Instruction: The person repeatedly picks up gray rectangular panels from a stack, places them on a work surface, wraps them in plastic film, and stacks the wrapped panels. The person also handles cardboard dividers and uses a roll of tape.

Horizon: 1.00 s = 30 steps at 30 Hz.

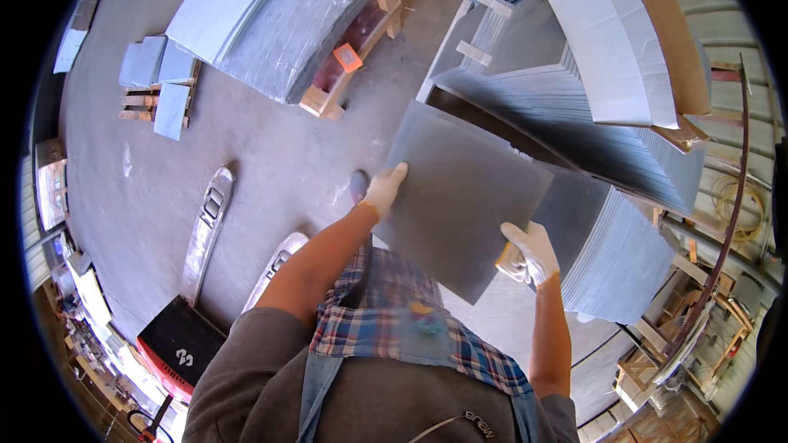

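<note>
A flat, grey rectangular sheet point(464, 197) is held tilted in front of me. My left hand point(384, 189), in a white glove, is closed on its left edge, thumb over the face. My right hand point(529, 254), also gloved, grips the lower right edge with its thumb on top. Something yellow shows at the right fingers; whether it is part of the glove or a separate thing I cannot tell. Right beside the sheet, a stack of similar grey sheets point(624, 254) stands with its edges fanned out, partly hidden by the held sheet.
A larger stack of grey panels point(533, 102) with cardboard point(611, 33) on it stands ahead right. Ahead left, a wrapped stack point(287, 33) rests on a wooden pallet point(328, 98). A pallet jack point(205, 230) lies on the floor at left. Smaller sheets point(171, 111) sit on another pallet.
</note>
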### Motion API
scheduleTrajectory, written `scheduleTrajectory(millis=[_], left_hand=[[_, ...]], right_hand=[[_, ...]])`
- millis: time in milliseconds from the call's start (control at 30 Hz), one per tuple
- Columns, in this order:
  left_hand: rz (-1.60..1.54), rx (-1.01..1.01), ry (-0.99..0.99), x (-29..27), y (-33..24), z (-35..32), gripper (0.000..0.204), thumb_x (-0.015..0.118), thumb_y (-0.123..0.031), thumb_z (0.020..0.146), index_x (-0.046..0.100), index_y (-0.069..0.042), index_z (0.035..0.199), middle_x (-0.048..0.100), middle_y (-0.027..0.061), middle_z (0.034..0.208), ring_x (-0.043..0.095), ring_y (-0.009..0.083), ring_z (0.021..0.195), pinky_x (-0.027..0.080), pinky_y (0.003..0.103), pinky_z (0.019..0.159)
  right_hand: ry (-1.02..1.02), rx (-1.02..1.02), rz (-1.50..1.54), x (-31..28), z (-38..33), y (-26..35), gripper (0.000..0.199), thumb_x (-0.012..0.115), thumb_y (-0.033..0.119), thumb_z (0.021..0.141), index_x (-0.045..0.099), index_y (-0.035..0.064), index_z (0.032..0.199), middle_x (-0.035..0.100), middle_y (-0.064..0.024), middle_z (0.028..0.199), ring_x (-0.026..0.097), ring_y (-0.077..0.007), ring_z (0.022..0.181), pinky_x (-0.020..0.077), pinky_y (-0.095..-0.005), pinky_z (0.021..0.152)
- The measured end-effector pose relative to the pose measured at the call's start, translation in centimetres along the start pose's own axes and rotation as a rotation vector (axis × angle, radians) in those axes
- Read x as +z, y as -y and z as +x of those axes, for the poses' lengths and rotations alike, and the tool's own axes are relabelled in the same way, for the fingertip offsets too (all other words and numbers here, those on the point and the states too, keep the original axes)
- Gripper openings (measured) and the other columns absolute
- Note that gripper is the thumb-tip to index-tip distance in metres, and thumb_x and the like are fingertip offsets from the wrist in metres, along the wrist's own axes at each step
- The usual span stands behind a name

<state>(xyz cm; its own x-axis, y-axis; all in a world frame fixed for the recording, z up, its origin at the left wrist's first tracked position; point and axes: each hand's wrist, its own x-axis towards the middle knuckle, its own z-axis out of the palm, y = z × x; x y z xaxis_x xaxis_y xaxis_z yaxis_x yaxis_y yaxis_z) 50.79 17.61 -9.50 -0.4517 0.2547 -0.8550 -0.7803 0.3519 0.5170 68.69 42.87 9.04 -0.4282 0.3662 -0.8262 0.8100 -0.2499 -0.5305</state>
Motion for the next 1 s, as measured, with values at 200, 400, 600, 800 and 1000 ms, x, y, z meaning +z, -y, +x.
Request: scheduleTrajectory(millis=[200,400,600,800,1000], left_hand=[[0.246,0.097,-0.324,-3.3,3.0,4.3,0.061,0.061,-0.057,0.095,0.069,0.000,0.115,0.069,0.0162,0.096,0.063,0.0243,0.091,0.049,0.040,0.084],[0.447,0.073,-0.343,-4.1,2.3,7.1,0.063,0.055,-0.059,0.096,0.069,-0.001,0.114,0.071,0.0206,0.103,0.067,0.0315,0.097,0.050,0.043,0.086],[0.673,0.073,-0.272,-2.3,0.1,8.2,0.058,0.054,-0.055,0.095,0.070,-0.001,0.112,0.072,0.0243,0.103,0.067,0.0400,0.101,0.050,0.045,0.090],[0.679,0.089,-0.304,-0.9,1.2,9.1,0.055,0.057,-0.054,0.091,0.074,-0.004,0.103,0.073,0.0227,0.102,0.068,0.0390,0.100,0.051,0.044,0.090],[0.675,0.050,-0.291,-0.9,0.8,8.8,0.050,0.060,-0.049,0.090,0.073,-0.003,0.104,0.073,0.0212,0.103,0.068,0.0384,0.100,0.051,0.045,0.089]], right_hand=[[-0.002,0.072,-0.268,2.2,12.5,-5.8,0.048,0.075,0.038,0.086,0.068,-0.0085,0.097,0.066,-0.0141,0.078,0.062,-0.0233,0.067,0.0487,-0.0389,0.065],[0.021,0.105,-0.350,3.5,19.6,-8.9,0.059,0.074,0.046,0.086,0.068,-0.0104,0.103,0.070,-0.0242,0.092,0.068,-0.0352,0.083,0.0509,-0.0441,0.077],[-0.039,0.137,-0.475,2.1,22.6,-9.7,0.052,0.075,0.041,0.087,0.067,-0.0102,0.094,0.065,-0.0167,0.078,0.062,-0.0245,0.073,0.0491,-0.0411,0.070],[-0.161,0.080,-0.722,2.0,21.2,-7.7,0.056,0.066,0.049,0.088,0.071,-0.0064,0.098,0.072,-0.0243,0.094,0.069,-0.0385,0.091,0.0522,-0.0439,0.083],[-0.129,0.072,-0.890,1.5,16.7,-2.7,0.045,0.062,0.045,0.090,0.073,0.0051,0.108,0.072,-0.0199,0.109,0.067,-0.0398,0.102,0.0522,-0.0446,0.091]])
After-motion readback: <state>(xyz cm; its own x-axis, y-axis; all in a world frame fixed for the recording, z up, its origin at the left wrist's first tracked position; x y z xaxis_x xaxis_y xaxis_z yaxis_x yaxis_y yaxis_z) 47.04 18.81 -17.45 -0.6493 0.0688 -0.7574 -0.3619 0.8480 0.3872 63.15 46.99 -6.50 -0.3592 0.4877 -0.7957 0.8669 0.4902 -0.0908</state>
